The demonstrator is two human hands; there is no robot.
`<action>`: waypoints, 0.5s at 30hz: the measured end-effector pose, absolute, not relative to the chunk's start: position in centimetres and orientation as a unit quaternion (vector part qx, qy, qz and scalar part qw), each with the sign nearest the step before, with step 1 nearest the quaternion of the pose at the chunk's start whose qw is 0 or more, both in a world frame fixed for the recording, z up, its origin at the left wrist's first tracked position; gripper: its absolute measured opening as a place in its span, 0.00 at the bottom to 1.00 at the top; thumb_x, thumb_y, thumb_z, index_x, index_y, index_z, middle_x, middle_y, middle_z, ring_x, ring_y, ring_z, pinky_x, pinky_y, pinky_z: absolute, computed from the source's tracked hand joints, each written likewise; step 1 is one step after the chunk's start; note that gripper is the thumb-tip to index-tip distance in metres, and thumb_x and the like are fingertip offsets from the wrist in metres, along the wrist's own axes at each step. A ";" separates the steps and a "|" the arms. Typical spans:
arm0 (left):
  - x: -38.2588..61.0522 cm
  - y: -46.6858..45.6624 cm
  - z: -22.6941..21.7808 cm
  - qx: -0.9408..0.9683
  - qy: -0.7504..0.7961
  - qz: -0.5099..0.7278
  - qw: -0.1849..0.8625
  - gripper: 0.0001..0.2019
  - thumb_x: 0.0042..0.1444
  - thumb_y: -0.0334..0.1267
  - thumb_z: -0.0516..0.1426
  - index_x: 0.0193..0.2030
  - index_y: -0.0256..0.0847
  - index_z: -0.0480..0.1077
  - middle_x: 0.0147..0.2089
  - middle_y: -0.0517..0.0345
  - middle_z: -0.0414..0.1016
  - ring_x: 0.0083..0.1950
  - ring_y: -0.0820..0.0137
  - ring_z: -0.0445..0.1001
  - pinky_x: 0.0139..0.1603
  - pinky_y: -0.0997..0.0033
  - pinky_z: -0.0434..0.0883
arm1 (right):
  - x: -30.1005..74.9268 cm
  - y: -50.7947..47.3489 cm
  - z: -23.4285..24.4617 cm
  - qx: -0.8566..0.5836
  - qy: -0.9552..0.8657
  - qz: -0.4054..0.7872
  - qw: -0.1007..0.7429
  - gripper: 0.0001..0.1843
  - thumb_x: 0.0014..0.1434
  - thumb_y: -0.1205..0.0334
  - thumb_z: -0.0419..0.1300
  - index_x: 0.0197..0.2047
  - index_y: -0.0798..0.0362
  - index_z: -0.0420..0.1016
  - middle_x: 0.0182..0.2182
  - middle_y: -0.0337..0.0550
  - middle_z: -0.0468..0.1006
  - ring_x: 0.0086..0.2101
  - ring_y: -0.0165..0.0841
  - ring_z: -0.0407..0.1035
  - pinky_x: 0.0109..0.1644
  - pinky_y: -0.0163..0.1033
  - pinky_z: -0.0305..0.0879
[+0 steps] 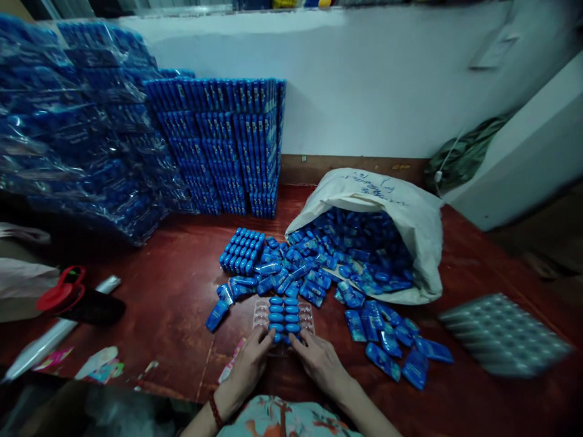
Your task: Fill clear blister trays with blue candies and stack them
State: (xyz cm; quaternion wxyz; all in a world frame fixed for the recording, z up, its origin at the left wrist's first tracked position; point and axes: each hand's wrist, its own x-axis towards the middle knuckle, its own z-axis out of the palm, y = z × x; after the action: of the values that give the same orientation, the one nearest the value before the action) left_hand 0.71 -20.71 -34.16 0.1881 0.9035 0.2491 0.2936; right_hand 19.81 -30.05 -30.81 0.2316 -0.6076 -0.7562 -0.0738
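Observation:
A clear plastic tray (260, 312) lies on the table in front of me, with blue packs (276, 318) standing in two columns down its middle. The slots at its left and right sides hold nothing. My left hand (253, 352) reaches the tray's near edge, its thumb and fingers closed around a small blue pack (278, 338) in the front row. Opposite it, my right hand (317, 358) grips the neighbouring blue pack (286, 340) in the same row. Fingers partly hide both front packs.
Loose blue packs (277, 279) spill from a white sack (430, 255). Beside them sits a filled block (241, 252). Tall stacks (218, 145) stand at back left. Empty clear trays (505, 334) lie right, a red-lidded bottle (91, 303) left.

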 end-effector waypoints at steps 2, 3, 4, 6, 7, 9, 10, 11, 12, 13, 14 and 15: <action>1.0 -20.7 -34.2 0.911 0.234 0.280 0.192 0.21 0.61 0.26 0.44 0.57 0.42 0.66 0.43 0.49 0.73 0.44 0.69 0.74 0.43 0.70 0.74 | 19.9 -30.0 -30.3 -0.605 -0.762 -0.051 0.225 0.14 0.64 0.66 0.49 0.50 0.55 0.69 0.34 0.47 0.74 0.30 0.32 0.71 0.31 0.34 0.67; 1.0 -20.6 -34.1 0.915 0.227 0.272 0.194 0.20 0.61 0.27 0.44 0.56 0.42 0.65 0.43 0.49 0.73 0.44 0.69 0.73 0.44 0.70 0.74 | 20.0 -29.9 -30.0 -0.600 -0.768 -0.039 0.220 0.14 0.64 0.65 0.49 0.51 0.54 0.69 0.33 0.46 0.74 0.30 0.31 0.71 0.31 0.34 0.67; 1.1 -20.5 -33.8 0.919 0.222 0.262 0.195 0.19 0.62 0.28 0.44 0.56 0.42 0.65 0.43 0.49 0.72 0.45 0.70 0.73 0.44 0.70 0.74 | 20.1 -29.8 -29.7 -0.597 -0.773 -0.027 0.214 0.15 0.64 0.64 0.50 0.52 0.54 0.68 0.33 0.46 0.74 0.30 0.31 0.70 0.31 0.33 0.66; 1.2 -20.0 -32.9 0.926 0.214 0.237 0.203 0.19 0.63 0.28 0.44 0.57 0.41 0.64 0.45 0.48 0.72 0.46 0.69 0.73 0.45 0.69 0.73 | 20.6 -29.6 -29.3 -0.589 -0.782 -0.005 0.203 0.16 0.64 0.64 0.50 0.54 0.53 0.68 0.32 0.44 0.74 0.29 0.30 0.69 0.30 0.33 0.66; 1.2 -19.6 -32.3 0.928 0.210 0.222 0.212 0.19 0.63 0.28 0.44 0.58 0.41 0.64 0.47 0.47 0.72 0.48 0.68 0.72 0.47 0.68 0.73 | 20.8 -29.6 -29.2 -0.584 -0.786 0.004 0.200 0.17 0.64 0.65 0.50 0.54 0.53 0.67 0.31 0.43 0.74 0.28 0.30 0.69 0.30 0.33 0.65; 1.4 -18.7 -30.9 0.930 0.194 0.196 0.243 0.20 0.62 0.28 0.44 0.59 0.42 0.62 0.52 0.45 0.70 0.52 0.67 0.71 0.49 0.66 0.72 | 21.1 -29.5 -29.3 -0.579 -0.790 0.027 0.199 0.18 0.63 0.67 0.51 0.55 0.53 0.67 0.31 0.43 0.73 0.28 0.29 0.68 0.30 0.32 0.65; 1.5 -18.3 -30.2 0.929 0.186 0.185 0.262 0.21 0.62 0.27 0.45 0.60 0.42 0.62 0.54 0.45 0.69 0.53 0.66 0.70 0.50 0.66 0.71 | 21.3 -29.5 -29.4 -0.578 -0.789 0.039 0.205 0.18 0.62 0.68 0.51 0.55 0.53 0.67 0.31 0.43 0.73 0.29 0.29 0.68 0.30 0.32 0.64; 1.6 -18.0 -29.7 0.927 0.179 0.177 0.277 0.21 0.62 0.27 0.44 0.60 0.42 0.61 0.55 0.45 0.68 0.54 0.66 0.70 0.51 0.66 0.71 | 21.4 -29.5 -29.6 -0.577 -0.787 0.050 0.213 0.18 0.62 0.69 0.51 0.55 0.53 0.68 0.31 0.42 0.73 0.29 0.29 0.68 0.30 0.31 0.64; 1.7 -17.8 -29.3 0.926 0.176 0.172 0.286 0.21 0.62 0.27 0.44 0.60 0.42 0.62 0.55 0.45 0.68 0.54 0.66 0.70 0.51 0.67 0.71 | 21.4 -29.5 -29.7 -0.576 -0.784 0.058 0.224 0.18 0.62 0.69 0.51 0.55 0.52 0.68 0.31 0.42 0.73 0.29 0.29 0.68 0.31 0.31 0.64; 1.7 -17.8 -29.1 0.925 0.179 0.169 0.291 0.21 0.62 0.27 0.43 0.59 0.42 0.62 0.54 0.45 0.68 0.53 0.66 0.70 0.51 0.67 0.71 | 21.5 -29.5 -30.0 -0.575 -0.781 0.062 0.236 0.19 0.63 0.69 0.50 0.55 0.52 0.68 0.30 0.41 0.73 0.28 0.28 0.68 0.31 0.31 0.64; 1.7 -18.0 -29.0 0.924 0.186 0.166 0.291 0.20 0.62 0.27 0.43 0.58 0.41 0.63 0.53 0.46 0.69 0.52 0.67 0.70 0.50 0.67 0.71 | 21.6 -29.5 -30.2 -0.572 -0.779 0.061 0.248 0.19 0.63 0.69 0.50 0.56 0.52 0.68 0.29 0.41 0.73 0.28 0.28 0.67 0.31 0.31 0.64; 1.7 -18.3 -29.1 0.924 0.194 0.160 0.288 0.19 0.62 0.28 0.43 0.57 0.41 0.63 0.52 0.47 0.69 0.51 0.67 0.70 0.50 0.67 0.70 | 21.6 -29.5 -30.4 -0.569 -0.779 0.058 0.259 0.19 0.64 0.68 0.49 0.56 0.52 0.68 0.28 0.40 0.72 0.27 0.27 0.67 0.31 0.30 0.64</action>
State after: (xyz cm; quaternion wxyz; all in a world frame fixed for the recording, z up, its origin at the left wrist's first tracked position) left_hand 1.65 -18.29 -29.06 0.2881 0.9240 0.1943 0.1598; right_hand 21.62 -29.50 -30.44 0.2585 -0.5687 -0.7787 0.0578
